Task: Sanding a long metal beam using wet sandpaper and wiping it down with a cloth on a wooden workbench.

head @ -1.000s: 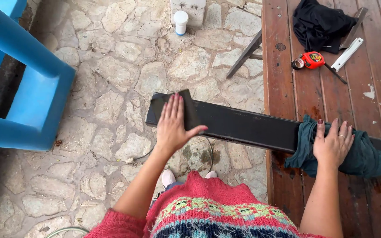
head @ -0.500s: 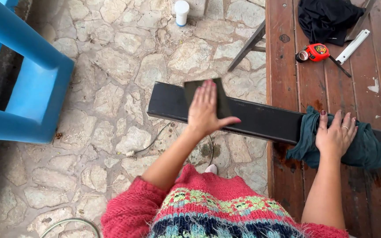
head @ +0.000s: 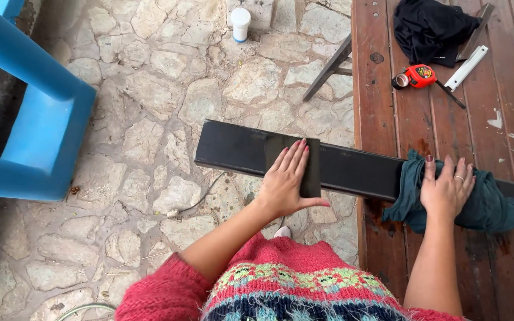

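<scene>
Board, long, flat and black, lies crosswise: its right part rests on the brown wooden bench, its left end juts out over the stone paving. Dark sheet, like sandpaper, lies on the overhanging part of the board. Left hand presses flat on that sheet, fingers straight and together, thumb out to the side; open palm, nothing gripped. Right hand lies spread on a dark teal cloth bunched over the board at the bench's edge, fingers apart, pressing down rather than closed round it. A ring shows on one finger. The two hands are well apart along the board.

Farther up the bench: red tape measure, a pale metal square just beside it, and a black garment heaped near the top edge. A dark angled brace of the bench shows over the paving. Small white pot with blue base stands on the stones, top centre. Blue plastic chair at left. Thin cable runs over the paving under the board. Red knitted jumper with patterned band fills the bottom.
</scene>
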